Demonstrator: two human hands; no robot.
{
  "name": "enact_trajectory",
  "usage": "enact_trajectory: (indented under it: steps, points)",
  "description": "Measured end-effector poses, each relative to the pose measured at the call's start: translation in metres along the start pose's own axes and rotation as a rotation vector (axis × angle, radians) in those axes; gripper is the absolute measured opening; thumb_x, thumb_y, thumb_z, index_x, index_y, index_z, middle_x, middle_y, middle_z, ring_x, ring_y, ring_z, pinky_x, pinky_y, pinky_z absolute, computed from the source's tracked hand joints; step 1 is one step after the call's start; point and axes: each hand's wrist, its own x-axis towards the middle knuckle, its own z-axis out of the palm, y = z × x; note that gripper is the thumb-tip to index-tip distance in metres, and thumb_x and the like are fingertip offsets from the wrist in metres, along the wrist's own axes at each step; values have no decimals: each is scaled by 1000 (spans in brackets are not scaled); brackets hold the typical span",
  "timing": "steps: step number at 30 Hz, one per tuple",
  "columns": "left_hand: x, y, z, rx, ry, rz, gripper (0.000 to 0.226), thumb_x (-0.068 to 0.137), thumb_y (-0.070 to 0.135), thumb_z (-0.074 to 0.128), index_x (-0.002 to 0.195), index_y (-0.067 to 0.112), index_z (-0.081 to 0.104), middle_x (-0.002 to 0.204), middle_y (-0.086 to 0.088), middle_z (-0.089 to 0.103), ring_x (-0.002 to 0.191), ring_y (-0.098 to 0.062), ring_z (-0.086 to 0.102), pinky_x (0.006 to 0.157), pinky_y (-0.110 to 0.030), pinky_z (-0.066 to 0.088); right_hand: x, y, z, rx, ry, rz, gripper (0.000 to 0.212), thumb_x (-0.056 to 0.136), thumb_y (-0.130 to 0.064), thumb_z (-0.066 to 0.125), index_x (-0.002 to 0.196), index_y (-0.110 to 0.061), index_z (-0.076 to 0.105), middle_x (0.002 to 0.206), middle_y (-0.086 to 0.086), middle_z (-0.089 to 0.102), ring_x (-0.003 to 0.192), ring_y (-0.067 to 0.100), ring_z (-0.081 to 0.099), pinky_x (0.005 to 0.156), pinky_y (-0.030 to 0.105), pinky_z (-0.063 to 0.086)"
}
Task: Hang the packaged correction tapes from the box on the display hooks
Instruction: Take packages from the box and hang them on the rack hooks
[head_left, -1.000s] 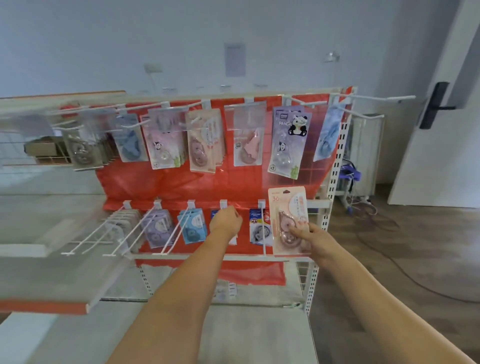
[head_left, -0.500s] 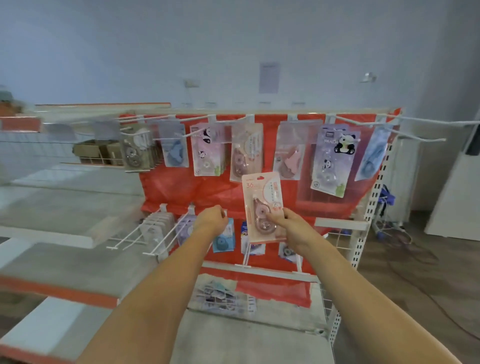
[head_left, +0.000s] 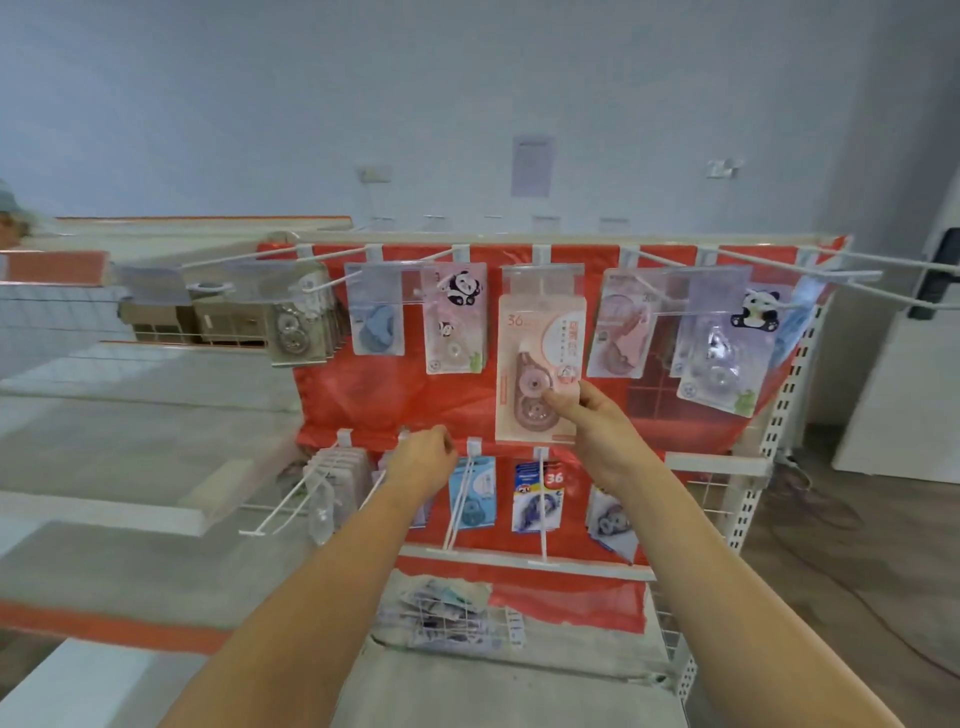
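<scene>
My right hand (head_left: 592, 421) pinches the lower right of a pink packaged correction tape (head_left: 535, 358), held upright in front of the middle top-row hook (head_left: 540, 260) on the red display panel (head_left: 374, 405). A clear pack (head_left: 540, 283) hangs behind it on that hook. My left hand (head_left: 423, 457) is curled in a loose fist at the lower row of hooks (head_left: 457, 499); whether it holds anything is hidden. More packs hang along both rows. A pile of loose packs (head_left: 447, 613) lies on the bottom shelf.
Long white hooks (head_left: 852, 265) jut out at the top right and lower left (head_left: 280, 509). Grey shelves with orange edges (head_left: 104, 629) stand at left, holding cardboard boxes (head_left: 171, 319). A white door (head_left: 909, 389) and wooden floor (head_left: 841, 545) lie to the right.
My right hand has raised the pink pack from the lower row up to the middle top-row hook. The view has swung right and up. My left hand stays at the lower hooks.
</scene>
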Motion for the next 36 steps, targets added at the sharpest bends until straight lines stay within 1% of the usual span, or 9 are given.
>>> enact_trajectory:
  steps: [4, 7, 14, 20, 26, 29, 31, 34, 36]
  points:
    - [6, 1, 3, -39, -16, 52, 27, 92, 26, 50, 113, 13, 60, 114, -8, 67, 107, -27, 61, 87, -34, 48, 4, -3, 1, -11, 61, -51, 31, 83, -11, 66, 114, -9, 62, 109, 7, 70, 97, 18, 67, 86, 31, 51]
    - [8, 5, 4, -49, -31, 82, 26, 93, 25, 50, 114, 13, 60, 115, -8, 66, 109, -28, 59, 88, -35, 47, 13, -5, -1, -10, 130, -41, 18, 88, -9, 62, 106, -9, 65, 102, 7, 71, 90, 17, 68, 78, 28, 53]
    - [16, 2, 2, -73, -54, 146, 25, 95, 28, 49, 113, 14, 59, 113, -6, 67, 105, -25, 60, 88, -37, 49, 56, -2, -7, -101, 329, 81, 29, 79, -27, 76, 100, -9, 67, 109, 12, 69, 108, 30, 63, 99, 45, 47]
    - [20, -14, 6, -92, -91, 132, 23, 95, 28, 48, 110, 15, 60, 107, -7, 69, 99, -28, 62, 84, -37, 51, 100, -2, 0, -146, 470, 187, 66, 77, -34, 77, 125, 3, 53, 115, 12, 62, 108, 25, 58, 86, 34, 49]
    - [31, -42, 19, -56, -130, 138, 20, 94, 28, 49, 109, 20, 59, 105, -1, 68, 95, -21, 62, 79, -30, 48, 130, 3, 3, -112, 535, 235, 62, 79, -33, 76, 123, 3, 51, 109, 12, 61, 88, 22, 60, 57, 28, 48]
    - [37, -55, 28, -42, -146, 148, 20, 95, 28, 48, 109, 21, 59, 104, 0, 69, 93, -20, 63, 74, -27, 45, 132, 14, -3, -174, 474, 226, 47, 88, -37, 65, 118, -2, 57, 92, 4, 60, 75, 14, 58, 59, 25, 50]
    - [41, -60, 34, -37, -165, 154, 20, 95, 29, 48, 110, 21, 59, 105, -1, 69, 95, -21, 63, 76, -28, 47, 129, 20, -5, -176, 443, 207, 33, 89, -41, 62, 103, -11, 60, 90, 1, 60, 76, 12, 58, 57, 20, 53]
    - [45, -64, 43, -21, -200, 179, 21, 95, 29, 48, 111, 19, 58, 107, -3, 69, 98, -23, 62, 80, -31, 50, 122, 32, -13, -86, 480, 157, 49, 82, -32, 72, 116, 0, 56, 107, 13, 64, 89, 21, 63, 68, 25, 53]
    - [45, -63, 44, 2, -223, 185, 22, 96, 29, 48, 113, 18, 57, 107, -4, 68, 98, -23, 62, 80, -31, 49, 109, 42, -16, -164, 489, 199, 47, 86, -22, 69, 123, 2, 53, 107, 10, 64, 90, 19, 62, 74, 25, 50]
